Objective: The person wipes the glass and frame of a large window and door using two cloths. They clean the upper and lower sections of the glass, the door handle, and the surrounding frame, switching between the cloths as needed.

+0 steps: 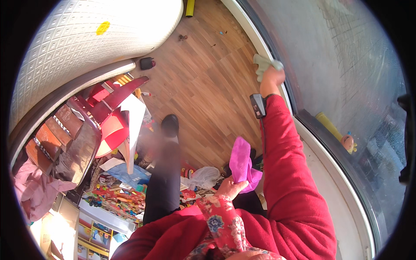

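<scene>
My right hand (273,77) grips a pale green cloth (261,63), my arm stretched out ahead and to the right. The cloth lies against the white window frame (299,130) at the lower edge of a glass pane (312,55). Close to my body, my left hand (230,189) clasps a folded magenta cloth (240,157), which sticks up above the fingers. A dark device (258,105) is strapped at my right wrist.
A white mattress (65,55) leans at the left. Below it are a dark wooden chair (74,159), a red stool-like object (113,130) and scattered toys (120,200). A plastic bag (204,177) lies near my feet on the wood-look floor (208,87). Beyond the glass rests a yellow toy (330,125).
</scene>
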`<state>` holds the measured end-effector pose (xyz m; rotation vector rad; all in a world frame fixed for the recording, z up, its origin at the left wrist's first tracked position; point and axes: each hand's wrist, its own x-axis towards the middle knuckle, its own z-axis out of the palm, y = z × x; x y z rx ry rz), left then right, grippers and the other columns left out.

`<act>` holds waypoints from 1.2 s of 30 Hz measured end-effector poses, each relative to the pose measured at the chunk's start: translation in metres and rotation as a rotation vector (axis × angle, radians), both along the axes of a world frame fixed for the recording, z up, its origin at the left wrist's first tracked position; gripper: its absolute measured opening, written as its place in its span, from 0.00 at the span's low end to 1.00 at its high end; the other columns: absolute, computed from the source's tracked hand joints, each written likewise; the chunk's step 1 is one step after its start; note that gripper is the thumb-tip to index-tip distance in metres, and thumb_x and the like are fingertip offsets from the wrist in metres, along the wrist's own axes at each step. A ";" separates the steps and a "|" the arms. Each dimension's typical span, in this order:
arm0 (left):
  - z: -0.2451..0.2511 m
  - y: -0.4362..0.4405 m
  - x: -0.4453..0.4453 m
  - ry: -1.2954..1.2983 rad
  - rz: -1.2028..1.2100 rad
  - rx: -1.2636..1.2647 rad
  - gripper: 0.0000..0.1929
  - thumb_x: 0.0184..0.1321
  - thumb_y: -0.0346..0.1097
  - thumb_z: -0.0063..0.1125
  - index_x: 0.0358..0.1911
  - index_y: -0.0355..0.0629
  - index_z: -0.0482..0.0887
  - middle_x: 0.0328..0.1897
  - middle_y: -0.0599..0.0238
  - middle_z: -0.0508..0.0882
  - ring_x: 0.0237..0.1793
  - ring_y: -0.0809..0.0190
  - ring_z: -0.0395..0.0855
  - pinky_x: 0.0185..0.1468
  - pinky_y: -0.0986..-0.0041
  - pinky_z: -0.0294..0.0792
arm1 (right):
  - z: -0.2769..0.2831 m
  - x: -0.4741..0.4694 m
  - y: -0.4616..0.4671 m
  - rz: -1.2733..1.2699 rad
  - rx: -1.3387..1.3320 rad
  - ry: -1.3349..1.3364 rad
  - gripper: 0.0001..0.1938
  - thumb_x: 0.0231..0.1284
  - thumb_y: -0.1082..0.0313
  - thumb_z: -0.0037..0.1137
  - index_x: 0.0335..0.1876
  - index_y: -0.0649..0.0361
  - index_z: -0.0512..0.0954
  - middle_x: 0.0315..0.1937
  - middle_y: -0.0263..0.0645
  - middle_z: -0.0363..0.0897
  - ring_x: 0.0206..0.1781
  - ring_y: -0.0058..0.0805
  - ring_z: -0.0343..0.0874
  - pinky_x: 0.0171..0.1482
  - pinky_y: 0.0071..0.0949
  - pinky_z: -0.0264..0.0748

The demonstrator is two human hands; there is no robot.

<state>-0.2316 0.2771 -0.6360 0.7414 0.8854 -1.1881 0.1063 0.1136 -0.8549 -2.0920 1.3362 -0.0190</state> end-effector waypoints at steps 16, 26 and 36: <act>-0.003 -0.003 -0.007 -0.029 -0.098 0.013 0.20 0.64 0.42 0.65 0.57 0.41 0.84 0.49 0.66 0.89 0.53 0.66 0.82 0.62 0.69 0.70 | -0.002 0.005 -0.029 1.309 -0.587 0.093 0.28 0.59 0.79 0.52 0.68 0.56 0.69 0.70 0.38 0.69 0.62 0.43 0.75 0.59 0.41 0.77; -0.008 -0.007 -0.017 -0.179 -0.151 -0.011 0.21 0.63 0.43 0.62 0.54 0.37 0.84 0.45 0.65 0.87 0.48 0.67 0.82 0.56 0.72 0.72 | 0.008 -0.161 -0.148 1.125 -0.740 0.440 0.19 0.65 0.72 0.49 0.61 0.53 0.73 0.68 0.39 0.72 0.56 0.41 0.79 0.55 0.44 0.77; 0.008 -0.005 -0.005 -0.214 -0.091 -0.009 0.19 0.64 0.41 0.62 0.54 0.38 0.84 0.46 0.67 0.87 0.47 0.67 0.82 0.55 0.70 0.72 | 0.043 -0.197 -0.211 0.945 -0.203 0.517 0.16 0.60 0.58 0.61 0.46 0.62 0.79 0.44 0.51 0.86 0.48 0.52 0.84 0.48 0.44 0.80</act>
